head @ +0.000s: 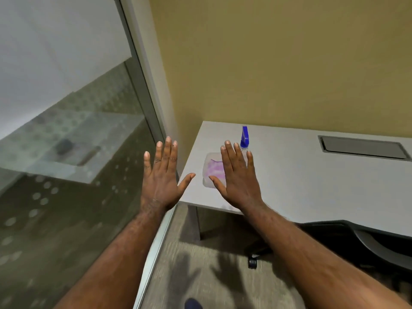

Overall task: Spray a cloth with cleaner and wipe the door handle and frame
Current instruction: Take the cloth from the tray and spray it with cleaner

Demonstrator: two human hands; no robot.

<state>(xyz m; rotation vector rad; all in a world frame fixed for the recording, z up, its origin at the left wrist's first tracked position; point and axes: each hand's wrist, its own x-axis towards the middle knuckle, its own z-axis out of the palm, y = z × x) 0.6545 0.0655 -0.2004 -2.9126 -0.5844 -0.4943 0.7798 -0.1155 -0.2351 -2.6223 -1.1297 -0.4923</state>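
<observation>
Cloth (214, 169), soft and light, lies on bench (301, 179); I hover left hand (161, 179) and right hand (236, 177), fingers (166, 150) spread, to pinch its near edge.

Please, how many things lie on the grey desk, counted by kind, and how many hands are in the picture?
Spray bottle, blue top: 1
Cloth, white and purple: 1
Hand, both open, holding nothing: 2, left hand and right hand
Total: 4

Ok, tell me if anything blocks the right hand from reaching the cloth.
Nothing visible does. The right hand hangs open over the cloth on the desk; the spray bottle stands just behind it.
</observation>
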